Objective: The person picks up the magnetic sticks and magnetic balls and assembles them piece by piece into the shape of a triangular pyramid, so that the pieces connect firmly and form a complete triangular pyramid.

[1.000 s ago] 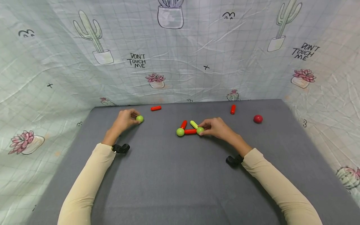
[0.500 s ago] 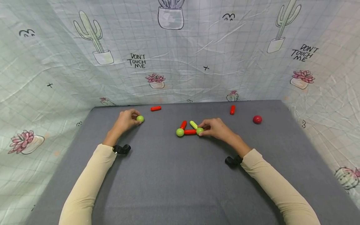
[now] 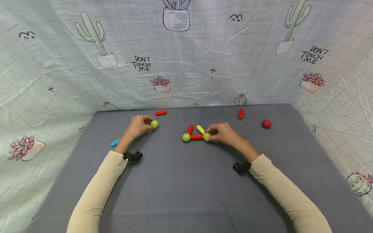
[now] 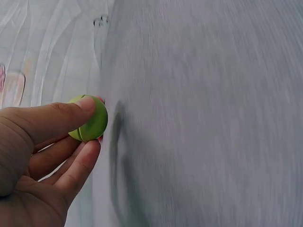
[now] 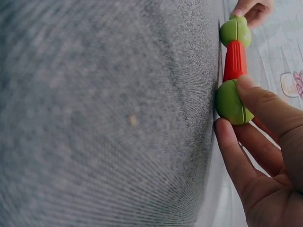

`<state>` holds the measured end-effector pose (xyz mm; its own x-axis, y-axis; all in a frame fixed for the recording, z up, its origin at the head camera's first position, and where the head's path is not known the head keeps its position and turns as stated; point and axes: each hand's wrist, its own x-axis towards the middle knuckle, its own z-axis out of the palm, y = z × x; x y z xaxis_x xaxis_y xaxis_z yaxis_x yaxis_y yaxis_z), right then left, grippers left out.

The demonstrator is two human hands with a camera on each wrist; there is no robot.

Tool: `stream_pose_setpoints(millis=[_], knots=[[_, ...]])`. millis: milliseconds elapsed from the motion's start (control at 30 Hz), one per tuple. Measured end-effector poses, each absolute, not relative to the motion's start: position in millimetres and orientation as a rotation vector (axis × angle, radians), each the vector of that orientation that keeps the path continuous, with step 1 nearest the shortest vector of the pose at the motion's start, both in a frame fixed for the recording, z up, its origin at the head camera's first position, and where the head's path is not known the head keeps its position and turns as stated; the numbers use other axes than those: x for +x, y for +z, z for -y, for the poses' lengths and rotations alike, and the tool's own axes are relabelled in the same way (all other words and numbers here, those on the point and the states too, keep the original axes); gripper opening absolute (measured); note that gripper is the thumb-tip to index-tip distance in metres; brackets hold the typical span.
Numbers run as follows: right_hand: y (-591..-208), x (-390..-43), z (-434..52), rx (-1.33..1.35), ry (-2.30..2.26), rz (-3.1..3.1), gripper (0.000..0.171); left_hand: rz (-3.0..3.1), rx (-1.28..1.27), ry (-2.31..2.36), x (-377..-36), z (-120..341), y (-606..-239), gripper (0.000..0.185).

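1. Nearest, two forearms in cream sleeves reach out over the grey fabric-covered surface (image 3: 186, 194), each with a black wrist-mounted camera at the cuff.
2. The right hand (image 3: 222, 133) pinches a green plastic ball (image 3: 206, 136) between thumb and fingers; that ball sits on the surface at the right end of a short red plastic rod (image 3: 197, 137).
3. A second green ball (image 3: 186, 137) caps the left end of the red rod, so the three pieces lie in one line, left to right.
4. From the left ball a second red rod (image 3: 190, 129) angles away to the far side; from the pinched ball a yellow-green rod (image 3: 200, 129) angles the same way, its far end near the other rod's tip.
5. The left hand (image 3: 139, 126) grasps a loose green ball (image 3: 154, 123) between thumb and fingertips, well left of the joined pieces.
6. A light blue rod (image 3: 114, 142) lies beside the left wrist, on its left.
7. Farther off lie a loose red rod (image 3: 161, 112) on the left, an upright-pointing red rod (image 3: 240, 114) on the right, and a dark red ball (image 3: 266, 124) beyond it to the right.
8. A pale cloth backdrop printed with cacti (image 3: 96, 35) stands behind the surface.
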<state>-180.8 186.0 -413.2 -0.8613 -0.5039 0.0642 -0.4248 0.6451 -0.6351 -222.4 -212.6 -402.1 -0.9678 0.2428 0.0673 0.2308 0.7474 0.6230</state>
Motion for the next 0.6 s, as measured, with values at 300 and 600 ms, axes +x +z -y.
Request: stream_pose_setpoints(millis=[300, 600], knots=[[-412, -182, -184, -0.785, -1.023, -2.735, 0.033, -2.891, 0.446, 1.091, -224, 183, -400, 0.037], [-412, -181, -185, -0.775, -1.011, -2.745, 0.033, -2.835, 0.486, 1.187, -232, 160, -401, 0.035]])
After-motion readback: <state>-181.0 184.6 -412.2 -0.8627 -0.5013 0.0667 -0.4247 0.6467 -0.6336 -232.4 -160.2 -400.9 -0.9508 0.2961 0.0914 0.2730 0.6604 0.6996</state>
